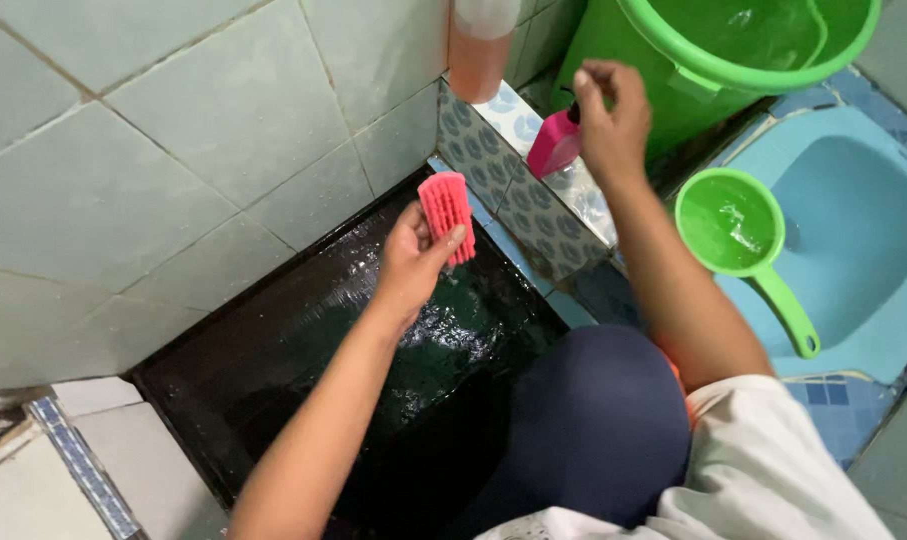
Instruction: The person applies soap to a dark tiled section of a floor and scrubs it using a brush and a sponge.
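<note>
My left hand (pixel 413 262) holds a pink scrub brush (pixel 447 212) upright over the dark water of a tiled basin (pixel 303 330). My right hand (pixel 609 118) hovers with fingers bunched just above a pink pump bottle (pixel 553 145), which stands on the patterned tiled ledge (pixel 533 205). I cannot tell whether the fingers touch the pump head.
A large green bucket (pixel 743 45) of water stands at the top right. A green dipper (pixel 733 225) with a long handle rests on the blue squat toilet (pixel 853 250). A pale orange bottle (pixel 478 50) sits by the wall. Pale green wall tiles (pixel 153 150) fill the left.
</note>
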